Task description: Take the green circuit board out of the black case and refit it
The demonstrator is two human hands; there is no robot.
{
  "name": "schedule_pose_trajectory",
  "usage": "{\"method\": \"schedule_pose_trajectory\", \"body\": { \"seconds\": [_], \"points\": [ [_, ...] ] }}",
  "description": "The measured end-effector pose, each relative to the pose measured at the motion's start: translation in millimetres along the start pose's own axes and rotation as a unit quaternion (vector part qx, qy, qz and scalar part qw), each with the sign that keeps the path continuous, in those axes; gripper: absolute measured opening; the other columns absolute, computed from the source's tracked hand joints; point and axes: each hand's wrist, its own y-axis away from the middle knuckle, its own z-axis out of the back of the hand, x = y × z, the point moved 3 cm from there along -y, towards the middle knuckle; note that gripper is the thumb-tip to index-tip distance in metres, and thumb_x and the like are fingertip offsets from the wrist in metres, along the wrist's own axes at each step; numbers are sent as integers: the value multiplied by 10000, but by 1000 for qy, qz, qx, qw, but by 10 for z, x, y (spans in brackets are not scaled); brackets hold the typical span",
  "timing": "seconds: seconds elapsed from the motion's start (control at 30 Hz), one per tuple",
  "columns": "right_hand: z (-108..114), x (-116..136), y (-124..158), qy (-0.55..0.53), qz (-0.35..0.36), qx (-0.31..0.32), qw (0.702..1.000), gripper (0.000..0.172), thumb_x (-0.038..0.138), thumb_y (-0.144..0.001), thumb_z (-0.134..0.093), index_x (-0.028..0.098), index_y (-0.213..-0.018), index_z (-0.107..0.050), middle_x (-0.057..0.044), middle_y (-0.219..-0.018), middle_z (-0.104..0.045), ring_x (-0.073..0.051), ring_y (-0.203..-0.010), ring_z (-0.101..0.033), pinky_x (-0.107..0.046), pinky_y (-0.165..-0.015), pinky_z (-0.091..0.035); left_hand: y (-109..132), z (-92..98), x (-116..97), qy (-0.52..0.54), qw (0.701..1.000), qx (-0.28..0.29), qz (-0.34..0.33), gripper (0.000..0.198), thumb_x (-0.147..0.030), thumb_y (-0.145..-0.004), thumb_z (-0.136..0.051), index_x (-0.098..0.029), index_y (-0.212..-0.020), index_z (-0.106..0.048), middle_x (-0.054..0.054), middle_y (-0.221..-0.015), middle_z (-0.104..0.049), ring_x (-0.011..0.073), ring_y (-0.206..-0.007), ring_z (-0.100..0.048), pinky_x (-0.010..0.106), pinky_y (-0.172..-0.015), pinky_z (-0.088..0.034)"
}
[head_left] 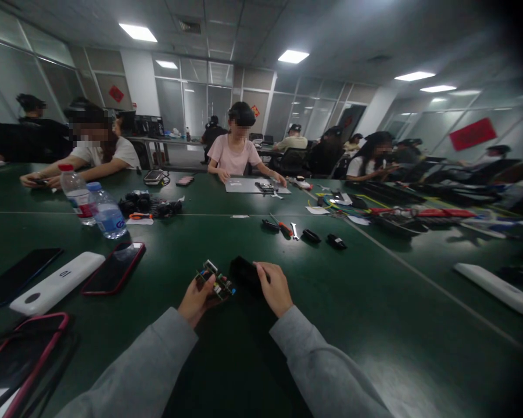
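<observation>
My left hand (pixel 199 297) is closed around a small circuit board (pixel 219 283) with several components on it, the thumb lying over its near side. A black plastic housing (pixel 244 274), hollow on the side that shows, is gripped in my right hand (pixel 275 285), thumb on top. Board and housing are held close together above the green table, with a narrow gap between them. Farther out lie a screwdriver (pixel 282 226) with an orange and black handle, a metal wrench (pixel 294 231) and small black parts (pixel 311 235).
Two water bottles (pixel 107 212) stand at the left, near phones (pixel 114 268) and a white power bank (pixel 58 283). Black cables (pixel 150 203) lie behind. Another white device (pixel 497 287) rests at the right. A co-worker (pixel 235 148) sits across the green table (pixel 353 325).
</observation>
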Motion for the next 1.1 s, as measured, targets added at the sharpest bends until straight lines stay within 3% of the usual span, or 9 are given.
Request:
{"method": "schedule_pose_trajectory", "body": {
  "seconds": [0.1,0.2,0.27,0.4,0.63,0.83,1.1],
  "points": [
    [38,303,124,23,96,-43,994,335,320,-892,-395,237,-1188,-530,-62,-1179,-535,-194,-1117,-443,-393,-943,-357,-15,5,12,-3,1000,4,-14,426,-326,-695,-680,-175,-1043,-486,112,-1032,-630,249,-938,-618,441,-772,-521],
    [-47,627,315,13,201,18,979,368,344,-860,-473,274,-1221,-488,-58,-1224,-479,-199,-1134,-423,-391,-944,-370,-32,14,28,-13,1000,-3,-24,438,-345,-669,-697,-172,-1024,-507,103,-1015,-631,233,-899,-624,396,-738,-526],
    [-142,762,424,5,232,68,970,472,391,-807,-549,278,-1255,-451,-75,-1252,-441,-224,-1133,-418,-404,-928,-393,-35,14,34,-16,999,-8,-33,439,-356,-650,-709,-162,-998,-523,97,-993,-632,214,-852,-629,358,-709,-524],
    [-275,787,494,-30,205,97,973,603,326,-773,-591,256,-1322,-352,-102,-1247,-414,-234,-1111,-432,-415,-912,-422,-17,-4,38,-36,998,-3,-48,448,-361,-637,-716,-151,-984,-525,86,-943,-627,192,-812,-623,322,-687,-515],
    [-198,701,441,-139,148,77,976,419,207,-829,-474,227,-1244,-429,-72,-1152,-490,-179,-1069,-479,-352,-946,-403,54,-69,16,-73,996,31,-41,464,-347,-664,-696,-208,-1045,-470,78,-1056,-582,209,-900,-607,374,-706,-525],
    [-152,637,378,-268,33,66,960,282,294,-896,-390,200,-1138,-500,-49,-1098,-553,-151,-1050,-511,-300,-929,-413,40,-79,12,-124,988,61,-63,350,-326,-668,-693,-162,-874,-462,44,-889,-598,163,-750,-625,334,-672,-524],
    [-136,768,483,-193,117,5,974,292,251,-878,-406,218,-1158,-478,-77,-1121,-500,-179,-1070,-472,-339,-946,-384,8,-69,4,-127,989,33,-67,444,-342,-627,-716,-161,-954,-477,80,-980,-583,185,-748,-630,359,-652,-531]
  ]
}}
